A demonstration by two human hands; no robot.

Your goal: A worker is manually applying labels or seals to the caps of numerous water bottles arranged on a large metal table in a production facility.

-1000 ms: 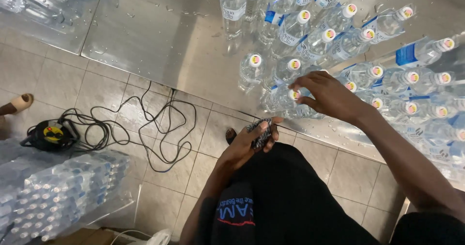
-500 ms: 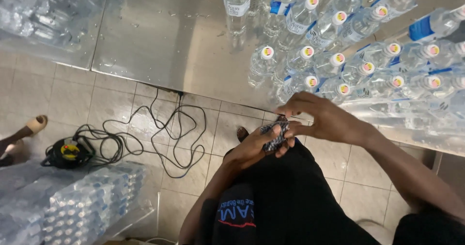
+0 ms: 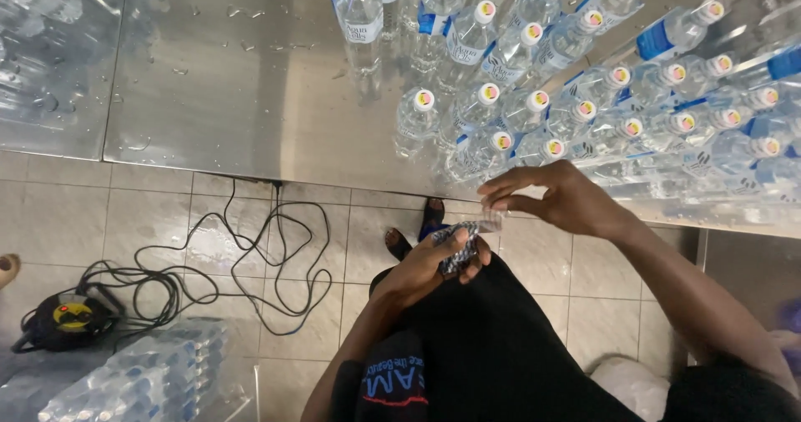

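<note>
Blue-and-white labels (image 3: 364,30) wrap the table's clear bottles; shrink-wrapped bottle pack (image 3: 133,380) lower left.

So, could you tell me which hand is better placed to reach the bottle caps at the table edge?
The right hand: it hovers just below the nearest bottles, pinching one small clear piece, while the left hand sits lower, its grip full with a bunch of them.

You have only one view here, from the camera on your head, and it looks almost straight down over your chest and legs to the tiled floor (image 3: 150,213). It sits close above your left hand (image 3: 425,263) and right hand (image 3: 559,201), which meet near the middle of the frame, and the steel table (image 3: 250,80) with the water bottles (image 3: 534,105) fills the top part. The cable reel (image 3: 62,318) lies far at the lower left edge.
</note>
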